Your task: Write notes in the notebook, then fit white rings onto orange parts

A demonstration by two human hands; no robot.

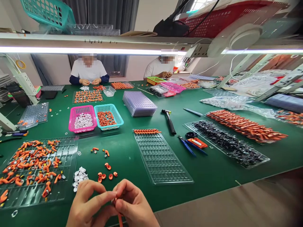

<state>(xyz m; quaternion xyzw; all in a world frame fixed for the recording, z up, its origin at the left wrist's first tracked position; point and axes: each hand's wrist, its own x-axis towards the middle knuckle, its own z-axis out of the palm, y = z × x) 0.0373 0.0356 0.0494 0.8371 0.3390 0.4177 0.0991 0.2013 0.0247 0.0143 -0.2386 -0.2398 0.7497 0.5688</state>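
Left hand (86, 205) and right hand (134, 205), fingertips meeting, together pinch 1 orange piece (120, 219); 5 orange rings (107, 174) and 1 white pile (79, 178) lie near.

Both hands, left hand (86, 205) and right hand (134, 206), meet, fingertips pinched together.

an orange tube piece (119, 217) sits at the bottom centre of the frame, pinched between the fingertips of both hands. it is thin and long, runs roughly upright, and its lower end drops toward the bottom edge. its top end is hidden where the thumbs meet, so what is fitted there cannot be told. it hangs above the green tabletop, not touching it.
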